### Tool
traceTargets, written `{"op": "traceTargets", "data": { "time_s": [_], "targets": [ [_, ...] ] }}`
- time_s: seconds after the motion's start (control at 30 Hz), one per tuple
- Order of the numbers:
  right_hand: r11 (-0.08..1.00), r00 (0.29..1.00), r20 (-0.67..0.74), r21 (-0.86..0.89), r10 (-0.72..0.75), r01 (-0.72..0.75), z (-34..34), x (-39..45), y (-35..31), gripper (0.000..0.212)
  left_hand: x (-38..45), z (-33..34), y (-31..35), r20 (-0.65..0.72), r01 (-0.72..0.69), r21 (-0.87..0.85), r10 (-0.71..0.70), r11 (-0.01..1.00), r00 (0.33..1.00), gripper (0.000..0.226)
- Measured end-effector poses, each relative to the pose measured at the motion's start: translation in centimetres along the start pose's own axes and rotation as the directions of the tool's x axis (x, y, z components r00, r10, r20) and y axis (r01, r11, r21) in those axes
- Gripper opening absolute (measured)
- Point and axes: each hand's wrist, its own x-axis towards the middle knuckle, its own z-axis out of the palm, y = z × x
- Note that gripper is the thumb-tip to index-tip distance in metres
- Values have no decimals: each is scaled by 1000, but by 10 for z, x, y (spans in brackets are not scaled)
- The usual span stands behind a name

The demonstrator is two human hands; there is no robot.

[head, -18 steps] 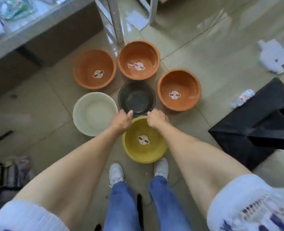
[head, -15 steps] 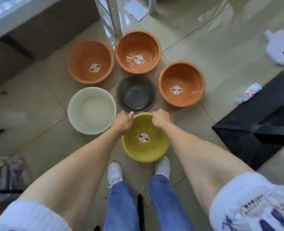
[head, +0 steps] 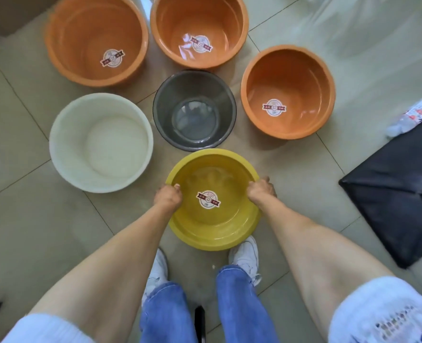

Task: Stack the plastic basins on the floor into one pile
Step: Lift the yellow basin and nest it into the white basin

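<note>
A yellow basin with a round sticker sits just in front of my feet. My left hand grips its left rim and my right hand grips its right rim. Beyond it stands a dark see-through basin. A white basin lies to the left. Three orange basins stand further out: one at far left, one at far middle, one at right. All sit separately on the tiled floor.
A black bag lies on the floor at the right, with a small crumpled bottle beside it. My white shoes stand right behind the yellow basin.
Both hands slid from the far rim of the yellow basin to its left and right sides. The camera came closer to the floor.
</note>
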Motion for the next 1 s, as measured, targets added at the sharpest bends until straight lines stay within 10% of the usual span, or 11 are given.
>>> {"op": "traceTargets", "data": {
  "time_s": [0.4,0.7,1.0],
  "targets": [
    [993,999,-14,116,40,-38,-8,5,5,43,-5,-4,-7,-161,10,-171,-38,985,986,42],
    [973,941,-281,78,-188,218,-63,-64,-55,31,-62,-90,1,-426,-102,-271,-25,957,904,31],
    [877,848,-242,-32,-471,479,-47,-107,-171,29,-37,-185,-35,-534,-59,-404,-183,913,825,38]
  ]
}}
